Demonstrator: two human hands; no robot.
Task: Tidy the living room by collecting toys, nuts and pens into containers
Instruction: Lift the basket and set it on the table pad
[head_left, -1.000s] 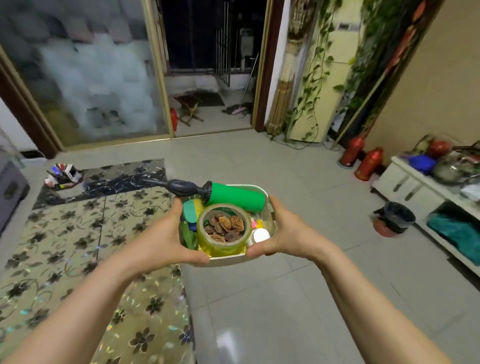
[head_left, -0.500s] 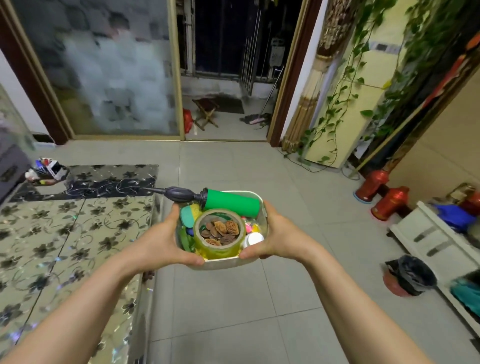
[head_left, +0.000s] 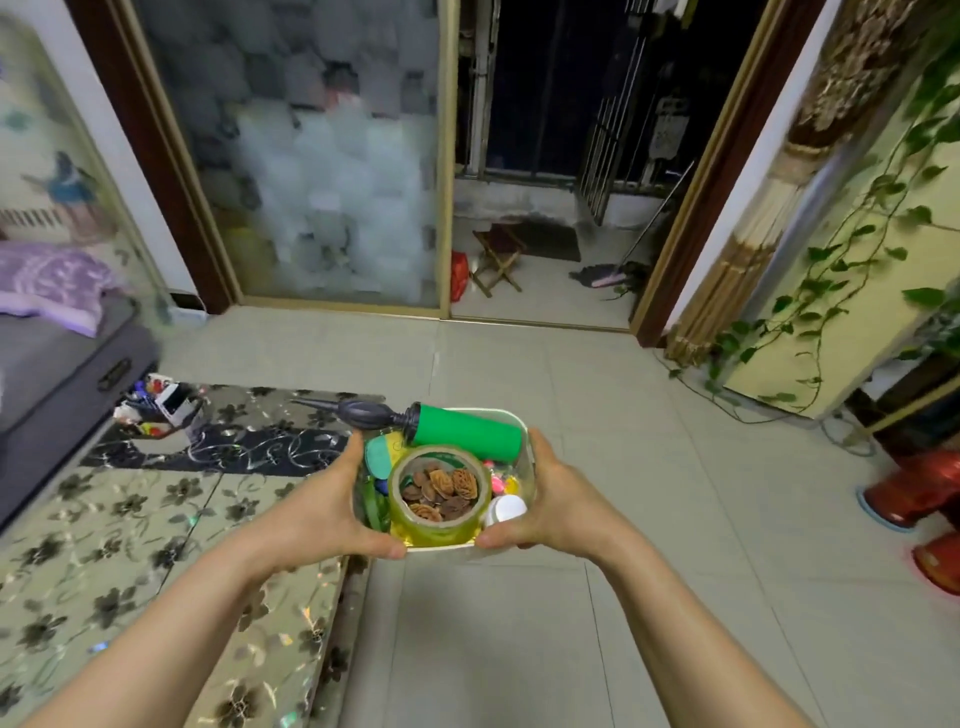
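I carry a clear plastic container at chest height over the tiled floor. My left hand grips its left side and my right hand grips its right side, thumbs curled over the near rim. Inside stands a green tape roll filled with brown nuts. A green balloon pump with a black nozzle lies across the far rim. Small colourful toys and a white cap fill the gaps.
A floral-patterned table runs along my left, with a holder of pens at its far end. A grey sofa with purple cloth is far left. Red thermoses stand at the right. An open doorway lies ahead.
The view has swung left and tilted up, bringing the sofa in and losing the white cabinet and bin at right. Both hands keep the same grip on the container.
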